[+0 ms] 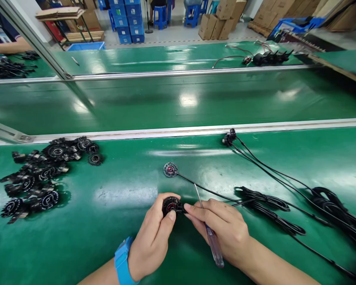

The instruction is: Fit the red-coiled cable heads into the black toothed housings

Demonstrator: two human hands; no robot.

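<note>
My left hand point(156, 227), with a blue band at the wrist, grips a round black toothed part point(171, 204) with a reddish centre between thumb and fingers. My right hand point(222, 225) pinches the short stem at that part's right side. Tucked in the same hand is a screwdriver point(214, 245) with a clear handle, its thin shaft pointing up and away. Just beyond my hands lies a similar round disc point(170, 169) with a black cable point(207, 190) running right. What exactly the right fingertips pinch is partly hidden.
Many black toothed parts point(47, 170) are heaped at the left. Coiled black cables point(269, 209) lie at the right, and small black connectors point(229, 137) sit near the white rail point(178, 132). Beyond it is a green belt point(154, 103); a person's arm point(8, 47) shows far left.
</note>
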